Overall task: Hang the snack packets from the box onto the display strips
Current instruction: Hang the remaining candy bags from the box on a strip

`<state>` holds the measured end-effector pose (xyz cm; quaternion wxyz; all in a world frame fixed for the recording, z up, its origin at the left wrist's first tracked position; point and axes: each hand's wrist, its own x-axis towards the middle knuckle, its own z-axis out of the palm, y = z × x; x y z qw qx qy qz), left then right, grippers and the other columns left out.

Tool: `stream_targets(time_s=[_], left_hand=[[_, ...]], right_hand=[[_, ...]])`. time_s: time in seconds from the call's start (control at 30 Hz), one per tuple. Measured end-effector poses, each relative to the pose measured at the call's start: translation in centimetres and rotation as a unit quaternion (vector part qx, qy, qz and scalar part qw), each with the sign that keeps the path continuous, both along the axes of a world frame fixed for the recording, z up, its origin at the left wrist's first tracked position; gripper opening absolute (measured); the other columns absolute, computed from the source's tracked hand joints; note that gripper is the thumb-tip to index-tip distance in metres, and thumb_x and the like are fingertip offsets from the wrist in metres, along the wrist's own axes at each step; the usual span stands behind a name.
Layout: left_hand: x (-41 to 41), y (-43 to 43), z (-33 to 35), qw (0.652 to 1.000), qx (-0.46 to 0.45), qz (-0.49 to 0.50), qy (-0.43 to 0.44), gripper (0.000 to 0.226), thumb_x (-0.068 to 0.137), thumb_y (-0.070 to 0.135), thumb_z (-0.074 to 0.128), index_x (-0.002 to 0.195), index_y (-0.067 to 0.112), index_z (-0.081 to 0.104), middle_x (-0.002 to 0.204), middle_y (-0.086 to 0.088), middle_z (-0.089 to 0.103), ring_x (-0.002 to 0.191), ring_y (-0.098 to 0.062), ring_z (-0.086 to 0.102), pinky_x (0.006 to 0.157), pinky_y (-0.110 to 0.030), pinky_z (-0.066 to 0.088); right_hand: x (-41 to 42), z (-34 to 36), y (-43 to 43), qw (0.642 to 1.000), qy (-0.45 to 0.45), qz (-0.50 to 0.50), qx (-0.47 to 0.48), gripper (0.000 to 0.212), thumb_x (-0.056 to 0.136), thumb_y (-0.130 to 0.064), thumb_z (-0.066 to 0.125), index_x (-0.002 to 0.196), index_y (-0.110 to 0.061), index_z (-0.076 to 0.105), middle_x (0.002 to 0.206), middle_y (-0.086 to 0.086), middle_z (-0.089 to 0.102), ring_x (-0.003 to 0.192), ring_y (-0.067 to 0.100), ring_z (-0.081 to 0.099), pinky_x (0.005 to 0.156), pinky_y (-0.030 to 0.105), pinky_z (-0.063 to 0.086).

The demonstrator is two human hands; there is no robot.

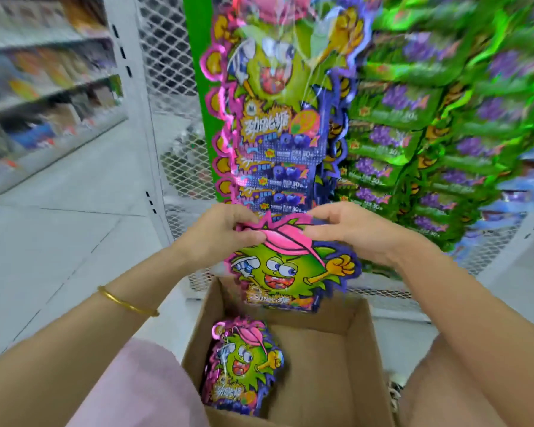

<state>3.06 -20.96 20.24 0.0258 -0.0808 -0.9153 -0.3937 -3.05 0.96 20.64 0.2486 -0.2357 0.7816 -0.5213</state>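
One packet (pixel 282 272) | left hand (pixel 225 234), right hand (pixel 355 234) pinch top | shelves (pixel 43 75) blurred

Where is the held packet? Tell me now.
Head view, centre: the held packet is pinched at its pink top by left hand and right hand, above the cardboard box, below the hanging packets.

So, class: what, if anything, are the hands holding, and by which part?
One snack packet, held by its pink top edge: the left hand pinches the left side of that edge, the right hand the right side.
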Motion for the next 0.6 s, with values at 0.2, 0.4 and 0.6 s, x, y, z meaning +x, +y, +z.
stream_targets(time_s=[0.2, 0.4, 0.6], left_hand=[[-1.9, -1.2, 12.4, 0.997, 0.011, 0.018, 0.074, 0.018, 0.083, 0.019, 0.067, 0.071, 0.007, 0.061, 0.049, 0.011, 0.043, 0.044, -0.001, 0.037, 0.044, -0.011, 0.027], [-7.5, -1.0, 24.2, 0.973, -0.016, 0.048, 0.227, 0.011, 0.088, 0.027, 0.060, 0.090, 0.017, 0.065, 0.087, -0.014, 0.066, 0.075, -0.012, 0.054, 0.075, -0.033, 0.049], [-14.7, 0.2, 29.0, 0.973, 0.163, 0.058, 0.155, 0.020, 0.097, 0.025, 0.045, 0.086, 0.009, 0.051, 0.070, -0.008, 0.043, 0.048, -0.011, 0.038, 0.045, -0.019, 0.032]], right_hand=[[-1.2, 12.1, -1.1, 0.979, 0.191, -0.061, -0.032, 0.024, 0.086, -0.021, 0.063, 0.109, -0.014, 0.065, 0.108, 0.002, 0.067, 0.090, 0.007, 0.061, 0.084, 0.020, 0.046], [-4.6, 22.3, -2.8, 0.843, 0.505, -0.177, 0.049, 0.017, 0.087, -0.020, 0.061, 0.094, -0.005, 0.065, 0.083, 0.010, 0.063, 0.080, 0.024, 0.057, 0.072, 0.034, 0.042], [-8.9, 26.3, -4.8, 0.782, 0.569, -0.216, 0.134, 0.022, 0.087, -0.028, 0.058, 0.091, -0.007, 0.063, 0.081, 0.015, 0.058, 0.083, 0.029, 0.054, 0.063, 0.033, 0.030]])
